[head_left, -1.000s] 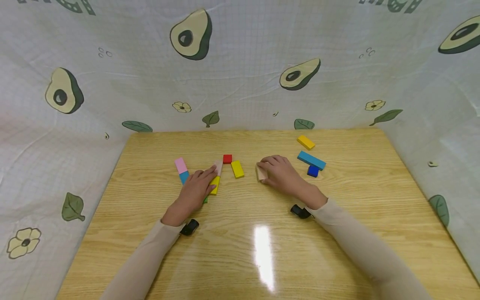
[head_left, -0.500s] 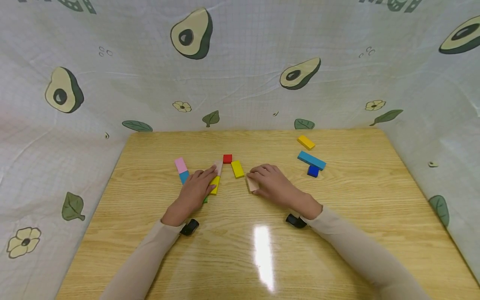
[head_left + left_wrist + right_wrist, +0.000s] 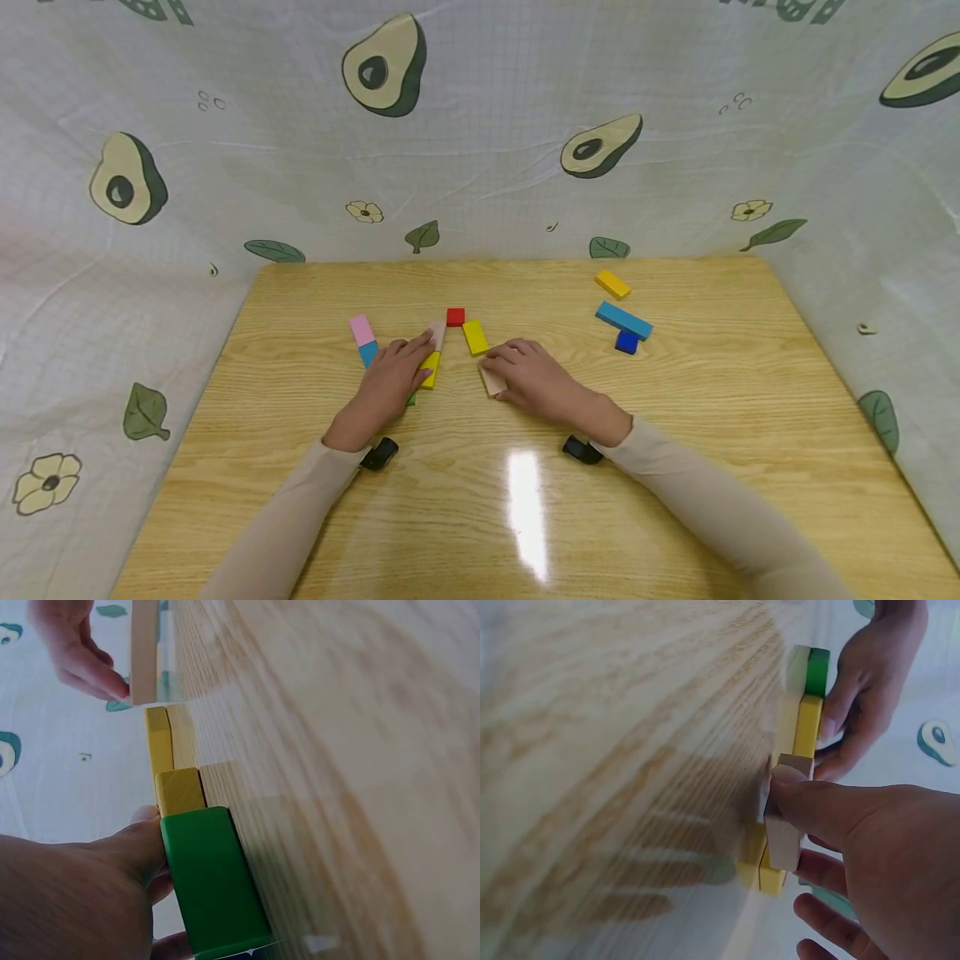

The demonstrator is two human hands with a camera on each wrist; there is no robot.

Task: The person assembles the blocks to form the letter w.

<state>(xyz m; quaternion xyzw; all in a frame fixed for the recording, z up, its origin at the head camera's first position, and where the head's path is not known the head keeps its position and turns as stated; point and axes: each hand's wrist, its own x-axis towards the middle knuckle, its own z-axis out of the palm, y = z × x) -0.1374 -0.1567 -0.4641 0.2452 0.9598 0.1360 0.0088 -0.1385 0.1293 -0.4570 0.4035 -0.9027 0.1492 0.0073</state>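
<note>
My right hand (image 3: 536,383) pinches a plain wooden block (image 3: 492,380) between thumb and fingers, just below the near end of a yellow block (image 3: 476,338). In the right wrist view the thumb lies on the wooden block (image 3: 784,832). My left hand (image 3: 390,383) rests over a slanted row of blocks, its fingers fairly straight. Its index fingertip touches a pale block (image 3: 438,335), and its thumb lies against a second yellow block (image 3: 431,372). A green block (image 3: 214,877) is partly hidden under that hand in the head view.
A red block (image 3: 455,317) sits at the top between the two slanted rows. Left of the left hand lie a pink block (image 3: 362,330) and a blue block (image 3: 368,353). Farther right are an orange-yellow block (image 3: 612,284), a long blue block (image 3: 624,320) and a dark blue cube (image 3: 627,342).
My right hand has moved left and nearer to me with the wooden block, bringing it to the near end of the yellow block. The left hand has stayed put.
</note>
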